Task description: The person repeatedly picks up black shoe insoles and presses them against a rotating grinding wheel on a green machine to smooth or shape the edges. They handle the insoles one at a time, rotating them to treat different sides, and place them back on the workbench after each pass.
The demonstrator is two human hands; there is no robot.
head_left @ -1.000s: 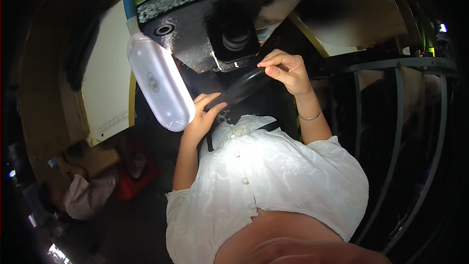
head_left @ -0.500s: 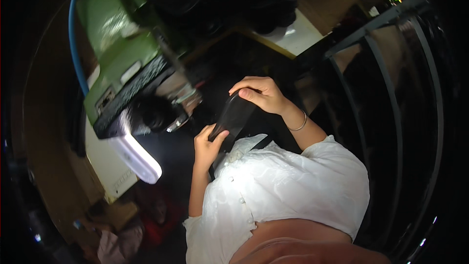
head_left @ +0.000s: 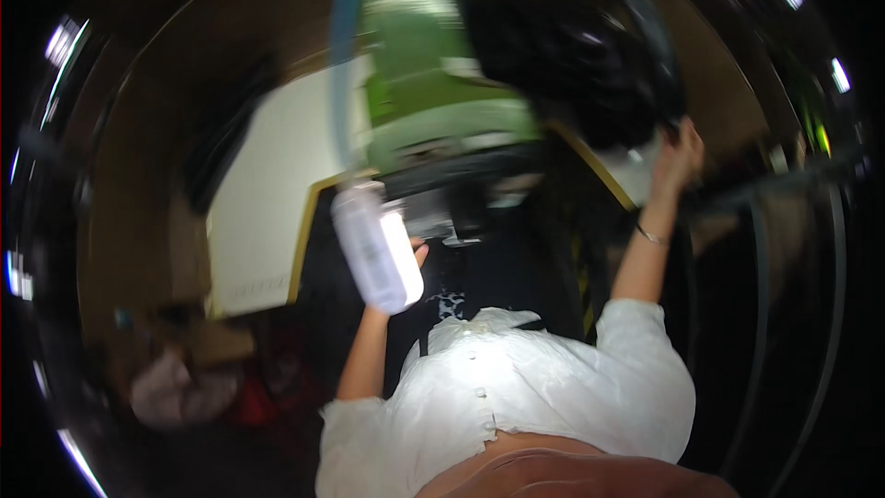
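My right hand [head_left: 678, 166] is reached out to the far right, its fingers closed at the lower end of a long, dark, glossy piece [head_left: 659, 46]; motion blur hides its exact kind. Beside that piece lies a heap of black shiny pieces [head_left: 590, 83]. My left hand [head_left: 420, 252] is low in front of the green machine [head_left: 415, 65], mostly covered by a bright white lamp [head_left: 380, 249]. Only fingertips show past the lamp, so what they touch is hidden.
A blue hose [head_left: 348, 65] runs down beside the machine. To the left stands a white tabletop [head_left: 267, 194] with a yellow edge. Dark metal rails [head_left: 761, 286] rise on the right. At the lower left sits another person [head_left: 175, 392], blurred.
Both hands held a dark flat piece together in front of my body. They have parted: my right hand swung outward to the heap, my left went behind the lamp. The view has turned.
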